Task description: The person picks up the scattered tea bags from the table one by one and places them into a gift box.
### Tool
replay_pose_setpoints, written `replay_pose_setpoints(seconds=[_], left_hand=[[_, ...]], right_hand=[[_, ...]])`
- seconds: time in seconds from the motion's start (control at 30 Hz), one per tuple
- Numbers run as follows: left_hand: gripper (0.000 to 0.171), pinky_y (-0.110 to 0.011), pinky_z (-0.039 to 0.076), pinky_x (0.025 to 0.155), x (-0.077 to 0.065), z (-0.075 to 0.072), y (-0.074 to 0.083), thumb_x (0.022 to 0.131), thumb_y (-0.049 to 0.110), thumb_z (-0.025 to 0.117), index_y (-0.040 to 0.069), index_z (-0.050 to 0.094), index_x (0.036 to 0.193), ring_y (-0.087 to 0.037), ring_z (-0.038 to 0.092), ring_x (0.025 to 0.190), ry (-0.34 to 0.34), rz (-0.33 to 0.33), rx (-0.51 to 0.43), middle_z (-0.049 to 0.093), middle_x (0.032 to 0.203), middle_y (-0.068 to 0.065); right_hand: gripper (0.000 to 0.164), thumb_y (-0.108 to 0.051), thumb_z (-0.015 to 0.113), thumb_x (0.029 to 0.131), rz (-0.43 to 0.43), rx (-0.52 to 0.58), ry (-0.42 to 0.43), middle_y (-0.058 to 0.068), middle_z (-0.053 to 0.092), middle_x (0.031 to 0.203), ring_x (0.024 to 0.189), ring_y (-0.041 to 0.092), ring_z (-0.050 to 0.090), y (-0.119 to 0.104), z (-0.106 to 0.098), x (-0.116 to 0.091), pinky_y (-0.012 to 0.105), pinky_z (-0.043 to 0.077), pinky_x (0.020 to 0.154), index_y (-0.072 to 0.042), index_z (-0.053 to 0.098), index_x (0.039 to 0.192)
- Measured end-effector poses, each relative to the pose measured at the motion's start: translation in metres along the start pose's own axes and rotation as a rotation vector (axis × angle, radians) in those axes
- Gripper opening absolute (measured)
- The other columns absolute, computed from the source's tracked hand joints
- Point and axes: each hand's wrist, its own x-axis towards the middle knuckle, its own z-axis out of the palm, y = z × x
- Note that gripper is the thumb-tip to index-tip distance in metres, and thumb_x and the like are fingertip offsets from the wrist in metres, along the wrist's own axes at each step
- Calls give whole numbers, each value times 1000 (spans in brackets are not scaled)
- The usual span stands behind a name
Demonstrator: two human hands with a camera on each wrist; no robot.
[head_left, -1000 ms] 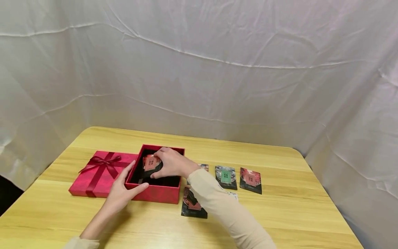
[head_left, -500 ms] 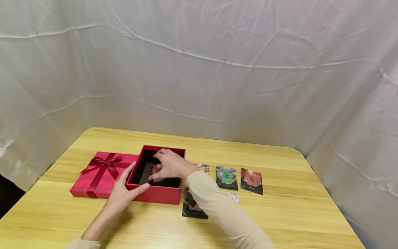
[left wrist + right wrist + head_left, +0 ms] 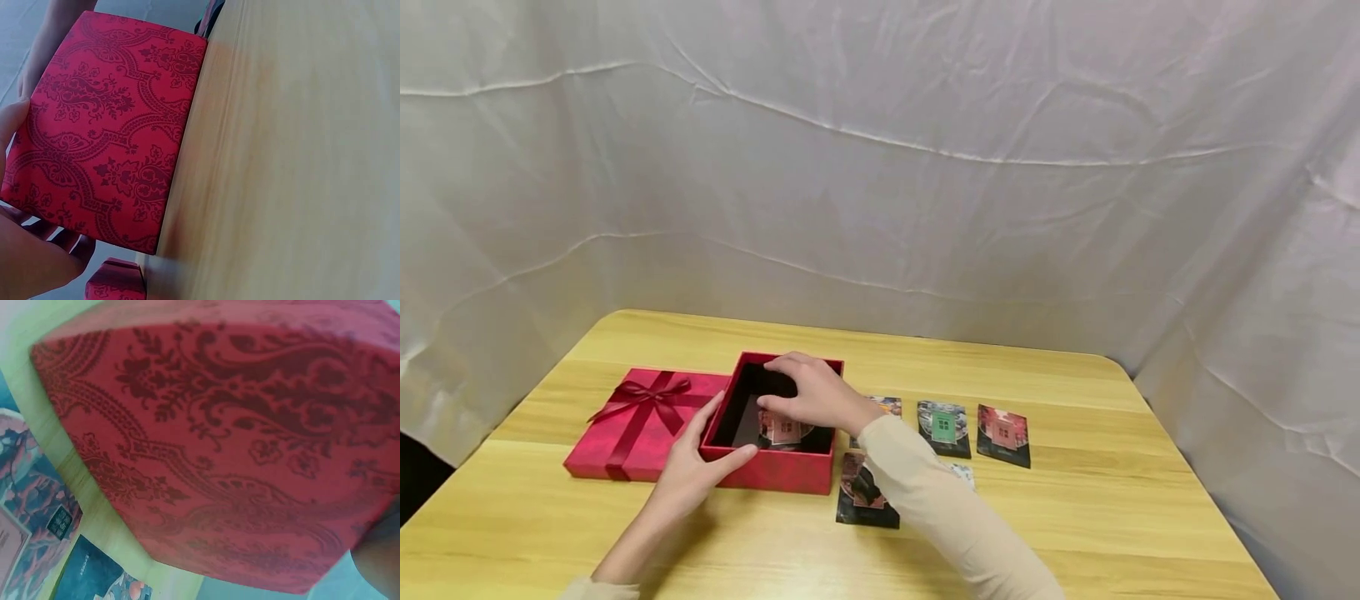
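In the head view an open red gift box [image 3: 775,471] with a dark inside stands left of the table's middle. My left hand [image 3: 696,462] holds its near left corner, thumb along the front wall and fingers along the left side. The left wrist view shows the patterned box wall [image 3: 106,131] between thumb and fingers. Inside the box, at the near right, lies a dark packet with a pink label [image 3: 782,429]. My right hand [image 3: 820,396] reaches into the box just above this packet, thumb and fingers spread apart. Part of the packet is hidden by that hand.
The red lid with a ribbon bow [image 3: 640,421] lies left of the box. Right of it lie a green-labelled packet [image 3: 943,427], a red packet [image 3: 1004,433] and a dark packet [image 3: 865,500]. Others are partly covered by the right sleeve [image 3: 955,508].
My right hand has lowered the pink-labelled packet from the box's left part to its near right and let go; its fingers have spread. The left hand stays on the corner.
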Motion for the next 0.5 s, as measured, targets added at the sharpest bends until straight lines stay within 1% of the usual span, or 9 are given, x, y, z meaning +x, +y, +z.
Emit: replay_pose_setpoints(seconds=[0.1, 0.23, 0.33, 0.37, 0.5], left_hand=[[87, -56, 39, 95, 0, 0, 0, 87, 26, 73, 15, 21, 155, -39, 48, 118, 3, 3, -7, 35, 146, -22], [87, -63, 34, 98, 0, 0, 1, 86, 26, 74, 15, 21, 155, -41, 41, 124, 3, 3, -9, 32, 148, -22], [88, -68, 28, 99, 1, 0, 2, 86, 26, 74, 14, 21, 155, -44, 33, 130, 1, 2, 0, 28, 150, -23], [88, -68, 29, 99, 0, 0, 2, 86, 26, 74, 14, 21, 155, -44, 33, 130, 0, 2, -1, 29, 150, -23], [89, -71, 25, 99, -1, 0, 2, 85, 26, 74, 13, 20, 155, -46, 26, 134, -3, 4, 12, 26, 152, -24]], right_hand=[[51, -36, 63, 94, -3, 47, 32, 6, 55, 133, 121, 16, 51, 1, -6, -7, 28, 41, 100, -10, 55, 137], [52, -36, 64, 93, 3, 105, 55, 4, 53, 136, 122, 17, 50, 6, -14, -18, 31, 42, 100, -11, 53, 138], [53, -34, 65, 93, 9, 148, 73, 4, 51, 139, 126, 19, 48, 12, -20, -27, 35, 40, 103, -11, 53, 139], [53, -34, 66, 92, 14, 161, 78, 3, 51, 140, 127, 19, 46, 15, -21, -30, 36, 39, 104, -11, 53, 139], [54, -34, 67, 92, 47, 209, 89, 3, 49, 141, 131, 19, 42, 25, -27, -44, 41, 38, 104, -12, 53, 139]])
